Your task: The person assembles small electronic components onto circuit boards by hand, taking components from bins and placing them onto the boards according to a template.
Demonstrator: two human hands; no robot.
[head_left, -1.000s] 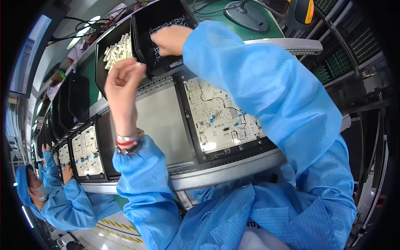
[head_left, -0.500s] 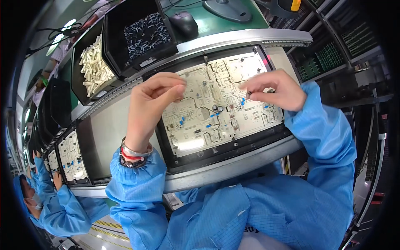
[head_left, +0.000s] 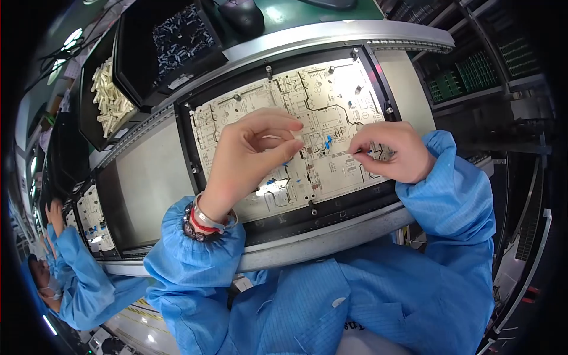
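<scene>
A pale printed circuit board [head_left: 222,127] lies in a black frame [head_left: 192,157] in front of me, with small blue parts [head_left: 329,142] and black parts standing on it. My left hand [head_left: 257,155] hovers over the middle of the board. Its thumb and index fingertips are apart, and nothing shows between them. Over the board's right side, my right hand [head_left: 395,151] pinches a small dark electronic component [head_left: 358,151] between thumb and fingertips. The fingers partly hide this component, so its exact kind is unclear.
Beyond the metal rail [head_left: 331,31] are a black bin of dark small parts [head_left: 182,40] and a bin of cream-coloured parts [head_left: 110,100]. A computer mouse [head_left: 242,15] rests behind. Racked green boards [head_left: 473,77] stand at right. A co-worker [head_left: 77,266] works at far left.
My left hand has moved right across the board, and its thumb and index finger have parted. My right hand has lowered slightly, still pinching. The view has shifted a little.
</scene>
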